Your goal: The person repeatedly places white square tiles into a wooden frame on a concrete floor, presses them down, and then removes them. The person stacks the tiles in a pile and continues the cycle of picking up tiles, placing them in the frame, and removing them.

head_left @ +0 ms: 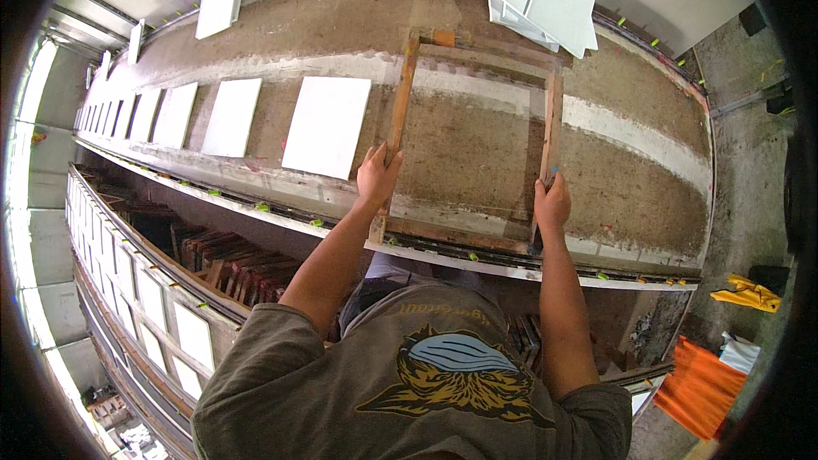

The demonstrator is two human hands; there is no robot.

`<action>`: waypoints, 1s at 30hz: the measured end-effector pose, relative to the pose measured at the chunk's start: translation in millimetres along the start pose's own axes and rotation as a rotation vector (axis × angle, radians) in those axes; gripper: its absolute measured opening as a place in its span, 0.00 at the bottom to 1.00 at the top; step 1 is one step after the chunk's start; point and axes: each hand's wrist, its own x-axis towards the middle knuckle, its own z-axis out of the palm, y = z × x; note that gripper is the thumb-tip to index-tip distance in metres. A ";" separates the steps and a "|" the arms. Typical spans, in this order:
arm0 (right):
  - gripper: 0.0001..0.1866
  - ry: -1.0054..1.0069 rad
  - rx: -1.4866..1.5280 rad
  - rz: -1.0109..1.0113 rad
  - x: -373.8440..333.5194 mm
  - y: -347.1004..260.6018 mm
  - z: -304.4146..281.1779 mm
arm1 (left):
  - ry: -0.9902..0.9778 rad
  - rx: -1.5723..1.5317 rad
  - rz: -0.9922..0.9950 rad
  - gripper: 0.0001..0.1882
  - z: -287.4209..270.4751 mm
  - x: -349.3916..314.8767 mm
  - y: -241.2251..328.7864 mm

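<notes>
Both my hands hold a rectangular wooden screen-printing frame above the long brown table. See-through mesh seems to span it, since the table's surface shows through. My left hand is closed around the left bar, and my right hand grips the right bar near its lower end. The frame's near edge lies close to the table's near rail. A white rectangular sheet lies flat just left of the frame, first in a row of similar sheets running away to the left.
White sheets are piled at the table's far edge, right of centre. Yellow-green clips line the rails. Wooden frames sit on a shelf below. A second table with white sheets stands at left; orange cloth lies at lower right.
</notes>
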 end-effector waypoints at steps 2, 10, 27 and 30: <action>0.31 -0.017 0.003 0.021 -1.2 2.9 -2.6 | -0.029 0.018 -0.027 0.26 -1.2 -1.2 5.8; 0.26 0.054 0.016 -0.030 -5.4 12.4 -7.9 | 0.012 -0.001 -0.029 0.26 12.7 -6.5 7.3; 0.28 -0.111 0.029 0.049 -4.8 8.3 -9.8 | -0.051 0.021 -0.085 0.29 14.2 -9.9 8.7; 0.31 -0.096 -0.027 0.010 -0.4 14.4 -5.6 | -0.001 0.043 -0.064 0.29 24.1 -7.5 -1.8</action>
